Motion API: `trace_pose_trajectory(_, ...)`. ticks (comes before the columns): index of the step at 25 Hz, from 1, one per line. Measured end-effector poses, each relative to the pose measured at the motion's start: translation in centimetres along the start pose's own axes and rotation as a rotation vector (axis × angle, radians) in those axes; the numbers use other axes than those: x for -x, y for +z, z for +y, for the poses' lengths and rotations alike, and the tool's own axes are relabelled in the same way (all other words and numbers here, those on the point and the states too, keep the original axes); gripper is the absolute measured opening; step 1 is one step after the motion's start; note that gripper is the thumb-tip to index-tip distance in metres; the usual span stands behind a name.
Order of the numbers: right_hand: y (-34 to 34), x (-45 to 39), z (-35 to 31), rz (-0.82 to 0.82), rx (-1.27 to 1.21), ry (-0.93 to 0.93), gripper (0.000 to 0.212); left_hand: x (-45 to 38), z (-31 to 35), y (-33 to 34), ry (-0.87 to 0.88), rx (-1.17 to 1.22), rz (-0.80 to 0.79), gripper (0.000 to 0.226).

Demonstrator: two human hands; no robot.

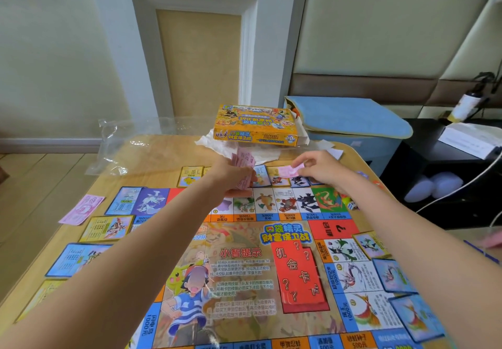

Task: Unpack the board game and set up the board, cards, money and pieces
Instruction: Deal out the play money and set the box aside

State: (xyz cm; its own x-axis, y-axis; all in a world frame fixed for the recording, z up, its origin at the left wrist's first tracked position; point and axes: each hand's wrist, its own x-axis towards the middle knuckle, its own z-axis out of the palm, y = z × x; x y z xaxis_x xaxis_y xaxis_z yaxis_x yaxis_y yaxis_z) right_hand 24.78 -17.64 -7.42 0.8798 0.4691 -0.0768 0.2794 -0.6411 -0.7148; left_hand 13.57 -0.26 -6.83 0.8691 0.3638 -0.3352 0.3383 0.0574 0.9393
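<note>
While the board [244, 267] lies flat on the surface [152, 155], the head view shows both hands past its far edge, short of the box [255, 125]. The left hand [231, 177] has its fingers curled round a fanned sheaf of pink notes [244, 161]; the right hand [323, 169] pinches a single note [290, 171] between thumb and fingers, over the cards [277, 177] just beyond the board's far edge. One more note [81, 210] lies left of the board. The notes look thin, light and floppy, likely to slide or crease, so a gentle edge pinch, one peeled off at a time, seems best.
</note>
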Motion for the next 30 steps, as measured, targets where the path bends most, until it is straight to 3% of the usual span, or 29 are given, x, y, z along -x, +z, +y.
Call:
trace_pose_trajectory(3,0.5,-0.2,-0.1,-0.023,0.300,-0.042,0.022,-0.2,0.2,0.1,-0.013,-0.026,0.007,0.027)
trace_pose_trajectory(5,0.8,-0.6,0.0,-0.012,0.368,-0.054,0.022,-0.2,0.3,0.1,-0.015,-0.038,0.008,0.029)
trace_pose_trajectory(12,-1.0,0.2,-0.6,0.184,0.065,-0.006,0.023,0.5,0.5,0.2,0.042,-0.017,0.008,0.017)
trace_pose_trajectory(16,-0.9,0.8,-0.1,0.053,0.324,-0.046,0.021,1.5,0.8,1.1,0.047,-0.044,-0.011,0.018)
trace_pose_trajectory(19,-0.1,1.0,-0.4,0.156,0.329,-0.050,0.024,2.1,1.1,1.4,0.060,-0.029,-0.030,0.016)
trace_pose_trajectory(21,-0.7,2.0,-1.5,0.203,0.110,-0.072,0.021,2.9,1.0,1.7,0.055,-0.009,-0.107,0.015)
trace_pose_trajectory(24,-2.3,4.9,-3.3,-0.105,-0.373,-0.090,0.019,4.4,0.7,2.6,0.080,-0.009,-0.265,0.011)
trace_pose_trajectory(26,-2.9,6.8,-3.7,-0.180,-0.344,-0.155,0.021,5.6,0.8,3.6,0.085,-0.030,-0.359,0.008)
trace_pose_trajectory(30,-4.5,10.0,-4.4,-0.108,0.032,-0.280,0.033,8.2,1.7,5.6,0.029,-0.031,-0.518,0.009)
